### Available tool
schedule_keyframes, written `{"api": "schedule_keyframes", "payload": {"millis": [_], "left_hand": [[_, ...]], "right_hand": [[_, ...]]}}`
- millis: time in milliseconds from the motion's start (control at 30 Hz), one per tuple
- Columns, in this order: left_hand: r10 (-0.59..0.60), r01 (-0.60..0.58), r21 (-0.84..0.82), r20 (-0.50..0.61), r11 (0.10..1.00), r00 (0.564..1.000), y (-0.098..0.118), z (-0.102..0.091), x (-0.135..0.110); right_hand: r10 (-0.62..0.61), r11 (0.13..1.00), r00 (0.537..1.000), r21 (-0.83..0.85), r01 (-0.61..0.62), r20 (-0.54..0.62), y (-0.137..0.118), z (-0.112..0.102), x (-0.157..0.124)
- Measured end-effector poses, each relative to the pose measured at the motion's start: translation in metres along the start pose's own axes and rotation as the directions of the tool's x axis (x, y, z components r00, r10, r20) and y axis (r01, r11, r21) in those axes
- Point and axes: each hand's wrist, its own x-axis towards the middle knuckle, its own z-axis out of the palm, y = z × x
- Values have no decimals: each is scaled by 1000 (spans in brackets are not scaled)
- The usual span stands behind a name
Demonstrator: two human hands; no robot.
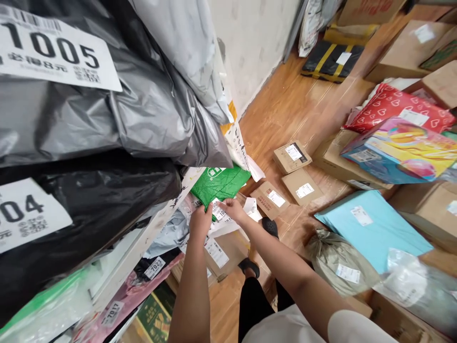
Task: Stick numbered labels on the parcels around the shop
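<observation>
A green plastic mailer (220, 183) sticks out from the shelf edge at the middle of the view. My left hand (200, 220) grips its lower left corner with curled fingers. My right hand (232, 208) pinches a white label (218, 211) against the mailer's lower edge. Both arms reach forward and down from the bottom of the frame. Below the hands lies a cardboard box (223, 252) with a shipping label.
Grey (143, 109) and black (89, 209) parcel bags with numbered labels fill the shelf on the left. Small cardboard boxes (291, 156) lie on the wooden floor (285, 109). A light blue mailer (371, 228), a colourful box (403, 152) and more cartons pile up on the right.
</observation>
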Motion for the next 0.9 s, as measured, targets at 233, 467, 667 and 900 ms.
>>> {"api": "schedule_keyframes", "payload": {"millis": [233,467,667,900], "left_hand": [[-56,58,35,-44,998,997,7,3,-1],[-87,90,40,-62,995,994,20,-3,6],[-103,105,51,-46,993,994,28,-11,15],[-119,123,65,-64,990,991,31,-13,13]], "right_hand": [[90,993,996,82,-88,-27,9,1,-3],[156,974,988,166,-157,17,3,0,-13],[116,984,987,150,-98,-114,5,1,-16],[13,1000,965,22,-8,-262,14,-21,-33]]}}
